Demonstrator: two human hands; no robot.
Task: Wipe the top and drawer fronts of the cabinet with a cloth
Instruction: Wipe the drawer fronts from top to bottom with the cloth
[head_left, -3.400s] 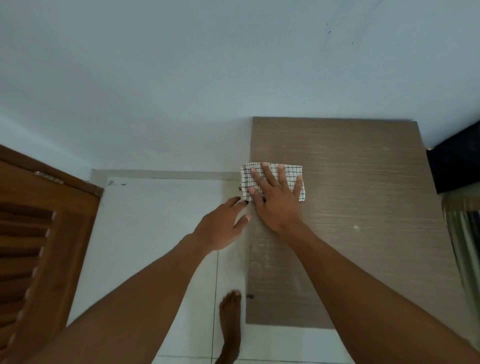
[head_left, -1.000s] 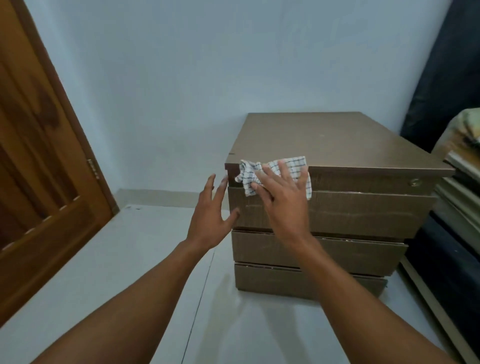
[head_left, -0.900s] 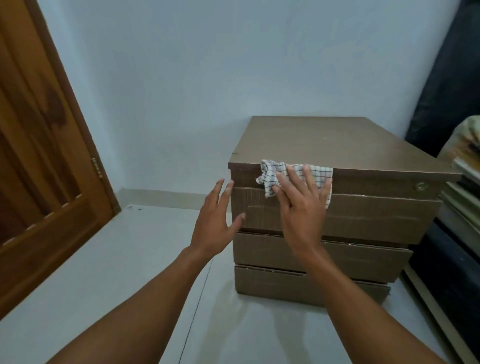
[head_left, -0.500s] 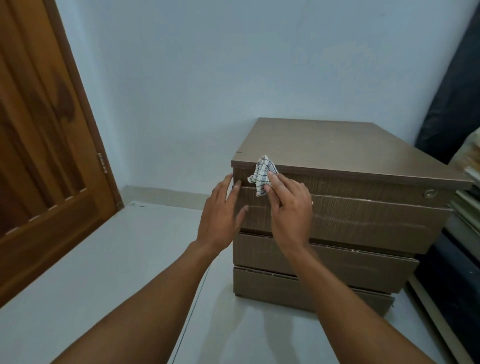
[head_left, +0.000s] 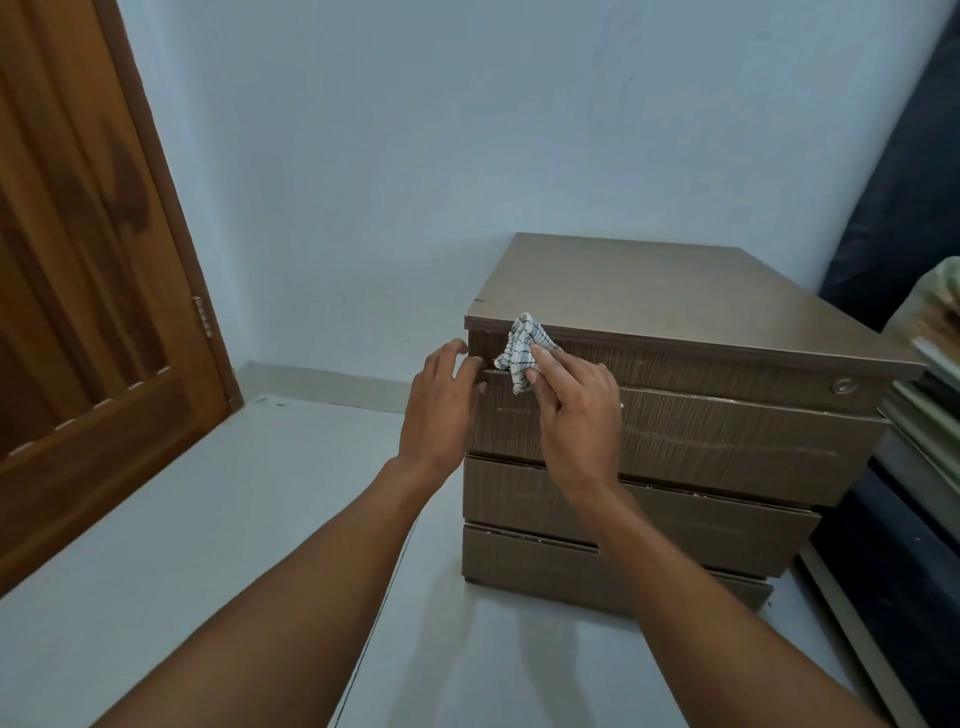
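A few seconds ago the cloth lay flat under the palm on the cabinet's top. A second ago it hung spread over the front edge. Now the cloth (head_left: 523, 347) is gathered into a small crumpled wad at the left end of the narrow strip just under the top (head_left: 675, 286), right above the seam with the first drawer front (head_left: 727, 441). The right hand (head_left: 576, 415) pinches it, its forefinger and thumb curled into the fabric and the other fingers folded against the drawer front below.

The left hand (head_left: 441, 410) has closed in too. It was held open beside the cabinet (head_left: 675, 514); now its fingers bend round the left front corner and its thumb lies by the seam. I take that for a steadying hold.

To me this means the top is done and the fronts are just being started, from the upper left corner. A bunched cloth suits the corner and the seam, but I would expect it to need opening out for the broad panels. The three drawer fronts still look unwiped, and the first shows pale scuff lines.

The cloth is thin and limp, white with a fine dark check, and one fold peaks just above the top's edge. The cabinet is brown wood-grain board with a round lock (head_left: 843, 386) at the right end of the strip. A wooden door (head_left: 78, 286) stands to the left.
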